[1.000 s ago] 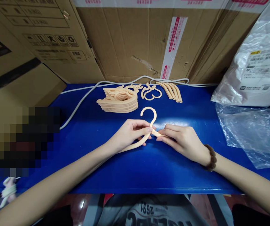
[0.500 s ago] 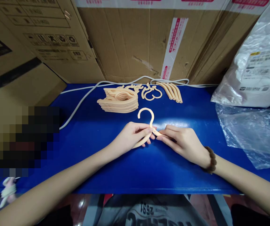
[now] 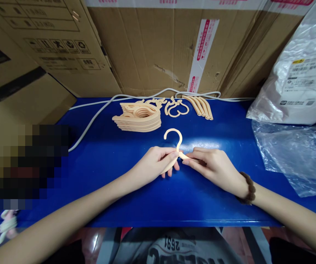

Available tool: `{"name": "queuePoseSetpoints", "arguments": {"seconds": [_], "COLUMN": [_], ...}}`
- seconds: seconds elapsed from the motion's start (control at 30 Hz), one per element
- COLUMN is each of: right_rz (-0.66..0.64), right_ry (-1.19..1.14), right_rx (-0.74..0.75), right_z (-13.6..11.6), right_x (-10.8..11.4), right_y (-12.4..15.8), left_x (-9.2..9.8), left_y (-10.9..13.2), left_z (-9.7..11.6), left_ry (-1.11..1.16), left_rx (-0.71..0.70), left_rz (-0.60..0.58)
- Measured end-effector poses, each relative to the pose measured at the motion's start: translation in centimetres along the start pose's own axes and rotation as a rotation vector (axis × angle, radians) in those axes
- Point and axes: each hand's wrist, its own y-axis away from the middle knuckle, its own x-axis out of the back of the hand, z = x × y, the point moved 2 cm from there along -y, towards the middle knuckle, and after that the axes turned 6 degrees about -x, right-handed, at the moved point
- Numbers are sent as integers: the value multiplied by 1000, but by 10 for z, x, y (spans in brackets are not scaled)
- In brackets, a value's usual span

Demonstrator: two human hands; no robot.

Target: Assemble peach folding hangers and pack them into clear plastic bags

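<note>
Over the blue table, both hands grip a cream plastic hanger point(image 3: 180, 137) whose hook curls upward, away from me. My left hand point(image 3: 160, 161) pinches it at the base of the hook, and one curved arm runs down under the fingers. My right hand point(image 3: 210, 163), with a brown band on the wrist, has its fingers closed around the other arm, mostly hidden. Behind them lie a stack of cream hanger pieces point(image 3: 138, 123), loose cream hooks point(image 3: 177, 109) and several curved cream arm pieces point(image 3: 200, 106) side by side.
A white cable point(image 3: 97, 114) runs along the back of the blue table point(image 3: 135, 207). Cardboard boxes point(image 3: 152, 47) stand behind and at the left. At right are a white package point(image 3: 298, 84) and a clear plastic bag point(image 3: 298, 157).
The hanger's hook has shifted slightly right and towards me. My left hand has moved a little the same way, while my right hand stays almost in place.
</note>
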Motion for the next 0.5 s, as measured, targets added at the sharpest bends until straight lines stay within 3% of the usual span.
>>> {"name": "queuePoseSetpoints", "arguments": {"seconds": [0.07,0.17,0.23,0.33,0.5], "right_rz": [2,4,0,4,75], "right_ry": [9,13,-5,-27,108], "right_rx": [-4,7,35,101,278], "right_z": [1,4,6,9,9], "right_x": [0,-1,0,2,7], "right_y": [0,-2,-4,-6,-5], "left_x": [0,1,0,0,-1], "left_y": [2,6,7,6,6], "left_z": [3,8,9,7,3], "left_ry": [-203,-742,-1006,-1128,-1113], "left_rx": [-44,-110,-125,-151,-261], "left_rz": [24,79,49,10,80]}}
